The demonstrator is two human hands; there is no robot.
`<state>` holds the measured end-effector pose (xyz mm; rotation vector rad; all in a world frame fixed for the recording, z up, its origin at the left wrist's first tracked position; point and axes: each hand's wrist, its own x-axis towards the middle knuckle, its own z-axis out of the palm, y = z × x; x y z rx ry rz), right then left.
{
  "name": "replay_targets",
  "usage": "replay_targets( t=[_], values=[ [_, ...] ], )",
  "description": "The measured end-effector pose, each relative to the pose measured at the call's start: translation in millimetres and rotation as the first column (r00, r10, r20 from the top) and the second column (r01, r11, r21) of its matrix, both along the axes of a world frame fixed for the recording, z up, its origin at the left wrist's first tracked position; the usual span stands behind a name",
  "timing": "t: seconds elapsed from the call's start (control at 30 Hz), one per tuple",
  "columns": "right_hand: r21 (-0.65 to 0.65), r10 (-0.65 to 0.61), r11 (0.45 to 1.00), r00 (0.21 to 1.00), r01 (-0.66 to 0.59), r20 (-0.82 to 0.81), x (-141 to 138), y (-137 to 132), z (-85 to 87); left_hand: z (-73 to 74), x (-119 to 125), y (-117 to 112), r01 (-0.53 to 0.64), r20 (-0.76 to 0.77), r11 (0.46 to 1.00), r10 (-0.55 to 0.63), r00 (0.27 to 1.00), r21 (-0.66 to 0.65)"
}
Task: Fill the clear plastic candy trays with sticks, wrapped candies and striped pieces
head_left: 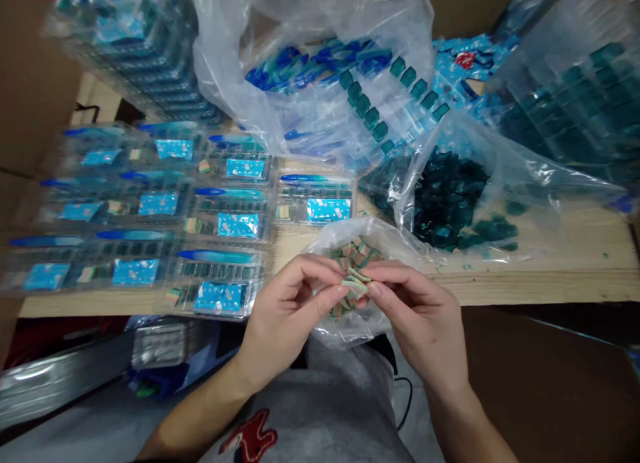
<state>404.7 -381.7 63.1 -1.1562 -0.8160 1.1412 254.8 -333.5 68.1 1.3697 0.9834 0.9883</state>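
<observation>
My left hand (295, 306) and my right hand (420, 309) meet in front of me, both closed in a pinch. Between their fingertips are small, thin striped pieces (356, 286) in pale green, yellow and pink. What they are made of I cannot tell. Right below the fingers lies an open clear plastic bag (345, 333) at the table's front edge. Several similar striped blocks (357, 251) fill it, partly hidden by my hands. Left of my hands is a clear plastic tray (255, 296) holding a blue pen-shaped stick, a striped block and a blue patterned packet.
Filled clear trays (157, 203) stand in rows on the left, with a tall tray stack (145, 56) behind. A large bag of blue sticks (320, 63) is at the back. Dark green pieces (450, 196) spill from a bag on the wooden table (565, 276).
</observation>
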Motion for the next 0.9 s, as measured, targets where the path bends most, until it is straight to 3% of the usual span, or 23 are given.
replay_targets(
  t=[0.23, 0.43, 0.6, 0.73, 0.9],
  values=[
    [0.035, 0.047, 0.998, 0.990, -0.052, 0.133, 2.8, -3.2, -1.1, -3.3, -3.5, 6.4, 0.075, -0.023, 0.997, -0.075, 0.997, 0.013],
    [0.059, -0.146, 0.989, 0.959, 0.136, 0.243, -2.1, -2.4, -4.7, -5.1, -6.7, 4.8, 0.123, -0.055, 0.992, -0.121, 0.991, 0.029],
    [0.090, -0.017, 0.996, 0.945, -0.014, 0.327, -0.7, -5.5, -3.4, -8.9, -5.1, 4.5, 0.103, -0.050, 0.991, -0.099, 0.994, 0.083],
    [0.116, 0.012, 0.991, 0.920, -0.063, 0.392, 1.6, -5.3, -2.1, -10.9, -6.6, 5.6, 0.110, -0.036, 0.992, -0.108, 0.993, 0.064],
    [0.059, 0.082, 0.991, 0.895, -0.120, 0.438, 12.0, 6.0, -7.9, -10.1, -12.1, 9.7, 0.092, -0.062, 0.993, -0.088, 0.994, 0.076]
  ],
)
